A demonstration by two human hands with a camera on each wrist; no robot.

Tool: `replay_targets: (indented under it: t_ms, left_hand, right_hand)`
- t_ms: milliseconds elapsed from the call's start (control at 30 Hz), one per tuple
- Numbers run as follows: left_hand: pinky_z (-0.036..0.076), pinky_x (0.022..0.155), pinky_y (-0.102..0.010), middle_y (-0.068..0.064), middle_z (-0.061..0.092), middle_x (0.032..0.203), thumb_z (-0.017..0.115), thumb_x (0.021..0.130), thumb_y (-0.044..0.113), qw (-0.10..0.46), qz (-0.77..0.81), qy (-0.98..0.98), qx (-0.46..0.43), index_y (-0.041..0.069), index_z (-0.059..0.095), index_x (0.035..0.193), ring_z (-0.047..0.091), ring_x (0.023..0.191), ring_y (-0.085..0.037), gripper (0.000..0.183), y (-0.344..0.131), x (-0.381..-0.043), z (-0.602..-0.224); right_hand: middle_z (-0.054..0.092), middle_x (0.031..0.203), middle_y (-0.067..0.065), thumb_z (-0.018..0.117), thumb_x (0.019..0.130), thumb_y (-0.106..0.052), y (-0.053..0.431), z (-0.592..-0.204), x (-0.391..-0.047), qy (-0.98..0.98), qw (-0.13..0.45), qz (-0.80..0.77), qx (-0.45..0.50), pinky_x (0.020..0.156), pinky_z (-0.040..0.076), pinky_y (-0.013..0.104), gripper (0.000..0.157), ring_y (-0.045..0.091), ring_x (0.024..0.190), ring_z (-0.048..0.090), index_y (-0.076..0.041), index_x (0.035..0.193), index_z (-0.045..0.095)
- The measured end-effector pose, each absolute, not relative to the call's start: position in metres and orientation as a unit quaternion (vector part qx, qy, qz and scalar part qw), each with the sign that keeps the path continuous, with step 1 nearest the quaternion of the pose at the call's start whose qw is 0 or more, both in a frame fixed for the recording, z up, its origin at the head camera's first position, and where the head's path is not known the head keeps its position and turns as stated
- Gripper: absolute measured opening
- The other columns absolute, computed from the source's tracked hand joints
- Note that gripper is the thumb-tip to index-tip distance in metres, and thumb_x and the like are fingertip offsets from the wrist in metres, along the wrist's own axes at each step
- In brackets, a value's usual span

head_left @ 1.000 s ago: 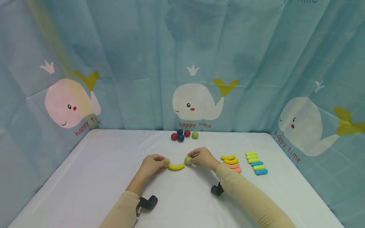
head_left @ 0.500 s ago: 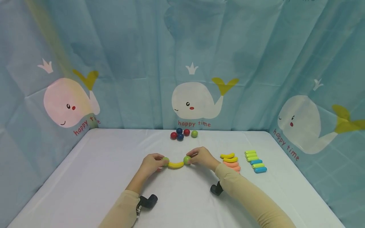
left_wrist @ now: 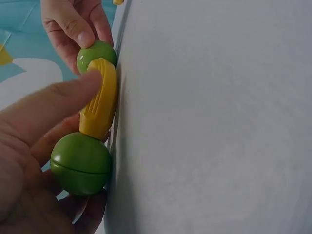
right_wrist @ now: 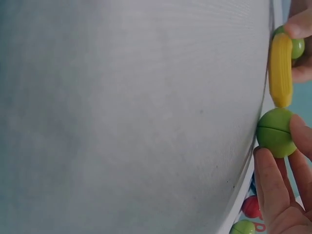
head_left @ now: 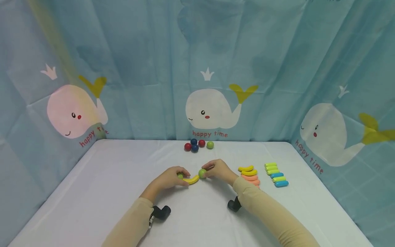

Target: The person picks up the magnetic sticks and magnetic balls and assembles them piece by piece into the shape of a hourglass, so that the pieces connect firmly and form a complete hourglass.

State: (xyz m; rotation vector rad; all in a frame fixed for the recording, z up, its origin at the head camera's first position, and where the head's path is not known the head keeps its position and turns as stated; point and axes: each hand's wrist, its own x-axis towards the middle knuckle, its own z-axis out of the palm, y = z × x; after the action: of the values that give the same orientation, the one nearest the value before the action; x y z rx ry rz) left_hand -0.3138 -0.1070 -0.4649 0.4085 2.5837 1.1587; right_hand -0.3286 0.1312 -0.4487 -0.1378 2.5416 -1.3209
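Yellow banana (head_left: 194, 179) | left hand (head_left: 170, 177) astride, grip unclear | right hand (head_left: 219, 169) pinching green ball (head_left: 202, 173)

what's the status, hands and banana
Right hand pinches green ball. Left hand by second green ball, grip unclear. Yellow banana between the balls. Nothing visibly blocking.

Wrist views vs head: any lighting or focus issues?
Head: bright, soft shadow below the right hand; left wrist: darker, the left hand dim with a soft-edged thumb, small glint on the near green ball; right wrist: hazy, low contrast, the white table has a bowed edge, probably lens distortion.
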Motion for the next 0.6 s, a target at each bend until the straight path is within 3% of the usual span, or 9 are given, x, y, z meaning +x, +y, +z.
replay_targets:
  t_ms: [200, 600]
  left_hand:
    - [0.047, 0.094, -0.041, 0.006, 0.067, 0.096, 0.084, 0.077, 0.022, 0.139, 0.388, 0.901, 0.135, 0.021, 0.073, 0.091, 0.055, 0.094, -0.016, 0.018, -0.1028, -0.3164, -0.4623]
    - [0.046, 0.097, -0.044, 0.004, 0.069, 0.103, 0.080, 0.082, 0.023, 0.151, 0.433, 0.879, 0.133, 0.019, 0.076, 0.095, 0.055, 0.102, -0.018, 0.014, -0.1086, -0.3174, -0.4647]
  right_hand:
    - [0.075, 0.109, 0.003, 0.084, 0.078, -0.018, 0.1328, -0.4469, -0.3288, 0.879, 0.137, -0.454, -0.053, 0.087, 0.058, 0.031, 0.030, 0.013, 0.092, 0.067, -0.014, 0.106, 0.076]
    - [0.076, 0.107, 0.001, 0.084, 0.078, -0.015, 0.1298, -0.4470, -0.3265, 0.881, 0.136, -0.451, -0.044, 0.088, 0.059, 0.031, 0.028, 0.012, 0.092, 0.067, -0.014, 0.105, 0.077]
